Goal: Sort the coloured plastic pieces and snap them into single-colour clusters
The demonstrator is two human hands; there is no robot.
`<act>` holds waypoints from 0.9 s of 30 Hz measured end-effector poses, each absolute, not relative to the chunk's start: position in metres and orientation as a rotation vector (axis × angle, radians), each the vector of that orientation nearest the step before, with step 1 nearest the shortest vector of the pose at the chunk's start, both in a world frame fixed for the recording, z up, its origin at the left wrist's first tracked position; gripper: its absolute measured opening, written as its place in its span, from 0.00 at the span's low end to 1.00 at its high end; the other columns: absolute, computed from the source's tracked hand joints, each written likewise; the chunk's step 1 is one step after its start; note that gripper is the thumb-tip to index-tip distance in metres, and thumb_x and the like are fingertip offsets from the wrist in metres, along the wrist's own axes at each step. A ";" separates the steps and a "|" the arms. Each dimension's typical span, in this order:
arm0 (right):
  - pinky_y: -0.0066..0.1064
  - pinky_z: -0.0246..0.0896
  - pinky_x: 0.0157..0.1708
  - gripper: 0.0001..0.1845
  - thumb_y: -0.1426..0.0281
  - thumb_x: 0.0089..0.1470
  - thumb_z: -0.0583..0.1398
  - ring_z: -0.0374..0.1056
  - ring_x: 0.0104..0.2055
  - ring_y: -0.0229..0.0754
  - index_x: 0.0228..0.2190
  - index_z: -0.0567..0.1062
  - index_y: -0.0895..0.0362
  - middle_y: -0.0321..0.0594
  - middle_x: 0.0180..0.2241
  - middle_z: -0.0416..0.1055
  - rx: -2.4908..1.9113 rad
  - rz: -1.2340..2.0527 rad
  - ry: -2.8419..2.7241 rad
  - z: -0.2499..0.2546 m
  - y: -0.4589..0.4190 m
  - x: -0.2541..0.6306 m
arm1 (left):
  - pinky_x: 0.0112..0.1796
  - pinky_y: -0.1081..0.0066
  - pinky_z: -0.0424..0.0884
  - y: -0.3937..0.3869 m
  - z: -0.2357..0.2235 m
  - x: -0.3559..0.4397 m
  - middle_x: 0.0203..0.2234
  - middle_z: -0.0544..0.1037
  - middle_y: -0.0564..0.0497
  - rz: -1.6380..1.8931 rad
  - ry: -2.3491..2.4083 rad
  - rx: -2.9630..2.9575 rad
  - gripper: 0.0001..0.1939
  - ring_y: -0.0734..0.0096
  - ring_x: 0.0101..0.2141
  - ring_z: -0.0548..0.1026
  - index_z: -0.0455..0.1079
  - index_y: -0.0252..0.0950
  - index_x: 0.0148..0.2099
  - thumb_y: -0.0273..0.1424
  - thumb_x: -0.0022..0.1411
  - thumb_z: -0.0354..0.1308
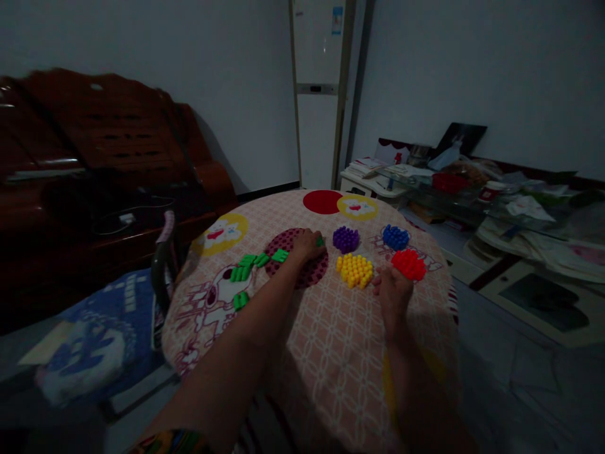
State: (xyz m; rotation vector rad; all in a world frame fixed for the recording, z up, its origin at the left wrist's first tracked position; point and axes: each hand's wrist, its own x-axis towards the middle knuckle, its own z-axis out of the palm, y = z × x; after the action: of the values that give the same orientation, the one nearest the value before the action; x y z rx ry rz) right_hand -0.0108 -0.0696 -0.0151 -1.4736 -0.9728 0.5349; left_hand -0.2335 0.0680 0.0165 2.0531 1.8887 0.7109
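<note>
My left hand [308,244] reaches over the large dark-red spot printed on the tablecloth, its fingers closed on a small green plastic piece [320,241]. Left of it lie several groups of green plastic pieces [241,272], side by side in short rows. My right hand [394,290] rests on the cloth with curled fingers; whatever is inside them is hidden. Just beyond that hand sits a cluster of red pieces [410,265], and a yellow cluster [354,270] is to its left. Purple pieces [346,239] and blue pieces [396,237] are grouped farther back.
The round table [340,340] has a pink patterned cloth. A chair [163,258] stands against its left side, with a wooden sofa [108,139] behind. At right, a cluttered low cabinet [520,265] runs along the wall. A tall white unit [317,126] fills the corner.
</note>
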 end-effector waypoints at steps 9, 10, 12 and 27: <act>0.28 0.57 0.18 0.13 0.61 0.49 0.55 0.62 0.16 0.38 0.24 0.74 0.56 0.32 0.16 0.68 -1.479 0.548 -0.891 -0.009 -0.076 -0.017 | 0.49 0.62 0.70 -0.032 0.023 -0.260 0.46 0.79 0.39 0.402 1.786 2.358 0.19 0.51 0.48 0.76 0.75 0.36 0.49 0.33 0.55 0.64; 0.28 0.57 0.18 0.13 0.61 0.49 0.55 0.63 0.16 0.38 0.23 0.74 0.56 0.32 0.16 0.68 -1.474 0.554 -0.884 -0.008 -0.080 -0.018 | 0.49 0.63 0.70 -0.040 0.023 -0.262 0.46 0.79 0.40 0.417 1.772 2.353 0.18 0.51 0.48 0.76 0.75 0.36 0.48 0.31 0.54 0.65; 0.27 0.57 0.17 0.14 0.60 0.49 0.56 0.62 0.16 0.37 0.22 0.73 0.56 0.32 0.15 0.67 -1.460 0.575 -0.878 -0.008 -0.091 -0.020 | 0.49 0.64 0.70 -0.051 0.023 -0.265 0.46 0.79 0.41 0.468 1.765 2.336 0.17 0.54 0.48 0.76 0.76 0.37 0.46 0.29 0.52 0.66; 0.25 0.52 0.15 0.28 0.44 0.52 0.57 0.61 0.15 0.35 0.24 0.73 0.58 0.37 0.17 0.70 -1.232 0.789 -1.037 -0.021 -0.140 0.010 | 0.33 0.72 0.70 -0.101 0.020 -0.126 0.28 0.80 0.51 1.013 1.092 1.922 0.05 0.70 0.30 0.76 0.76 0.34 0.36 0.26 0.57 0.59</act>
State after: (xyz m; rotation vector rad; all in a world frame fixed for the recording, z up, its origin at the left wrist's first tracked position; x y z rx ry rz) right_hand 0.0101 -0.1404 -0.0208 -1.2322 -1.0368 0.7891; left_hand -0.1261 -0.1009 0.0201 1.9225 1.0923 1.0133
